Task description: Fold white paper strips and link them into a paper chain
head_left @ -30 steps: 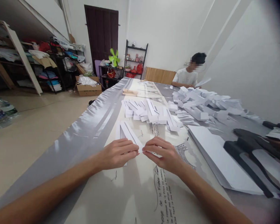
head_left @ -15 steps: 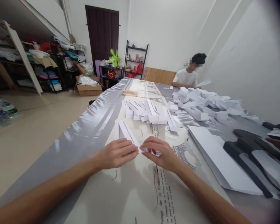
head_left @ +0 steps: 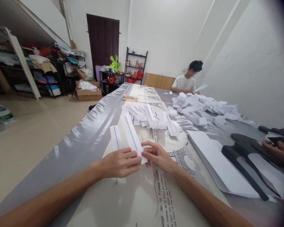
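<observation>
A long folded white paper strip (head_left: 133, 132) slants away from my hands over the printed table cover. My left hand (head_left: 123, 162) lies across its near end, fingers together and pressing on it. My right hand (head_left: 156, 156) pinches the strip's near right corner between thumb and fingers. Another folded white strip (head_left: 115, 137) lies to the left, its near end just beyond my left hand. Farther off is a pile of folded white papers (head_left: 151, 118).
A large white paper stack (head_left: 217, 164) and black objects (head_left: 243, 170) lie at right. Behind them is a big heap of white paper pieces (head_left: 198, 105). A person (head_left: 186, 80) sits at the far end; another person's hand (head_left: 278, 151) shows at the right edge.
The strip between my hands now lies longer and apart from the strip at left. My right hand has closed on its corner. Another person's hand has come into clearer view at right.
</observation>
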The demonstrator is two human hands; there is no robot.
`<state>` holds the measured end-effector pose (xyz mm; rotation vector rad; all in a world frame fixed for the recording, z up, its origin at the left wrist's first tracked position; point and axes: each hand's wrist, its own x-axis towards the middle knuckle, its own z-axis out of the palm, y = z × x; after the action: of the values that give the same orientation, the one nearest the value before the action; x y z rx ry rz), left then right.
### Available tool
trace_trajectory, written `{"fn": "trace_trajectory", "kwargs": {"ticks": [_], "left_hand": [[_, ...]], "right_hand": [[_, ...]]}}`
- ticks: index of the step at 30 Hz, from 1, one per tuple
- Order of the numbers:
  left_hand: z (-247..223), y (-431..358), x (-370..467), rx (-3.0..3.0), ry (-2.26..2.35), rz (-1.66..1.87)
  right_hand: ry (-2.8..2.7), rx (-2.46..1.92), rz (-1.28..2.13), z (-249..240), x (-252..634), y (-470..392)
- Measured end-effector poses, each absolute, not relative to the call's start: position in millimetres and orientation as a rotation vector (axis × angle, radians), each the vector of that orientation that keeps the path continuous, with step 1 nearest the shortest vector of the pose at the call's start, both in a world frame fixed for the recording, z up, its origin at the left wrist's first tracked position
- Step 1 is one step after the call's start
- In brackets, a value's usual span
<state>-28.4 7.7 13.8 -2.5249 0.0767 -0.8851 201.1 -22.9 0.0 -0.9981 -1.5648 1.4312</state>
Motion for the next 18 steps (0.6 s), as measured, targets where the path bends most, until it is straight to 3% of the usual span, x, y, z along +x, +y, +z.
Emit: {"fn": "trace_trajectory", "kwargs": {"ticks": [6, 18], "left_hand": [[5.1, 14.2, -25.9, -2.643, -0.272, -0.960], [1.4, 16.0, -23.1, -2.646, -0.394, -1.028]], "right_hand": [[-1.490, -0.969, 1.311, -1.6, 197.3, -22.5], [-1.438, -0.924, 1.342, 5.0, 196.3, -24.5]]}}
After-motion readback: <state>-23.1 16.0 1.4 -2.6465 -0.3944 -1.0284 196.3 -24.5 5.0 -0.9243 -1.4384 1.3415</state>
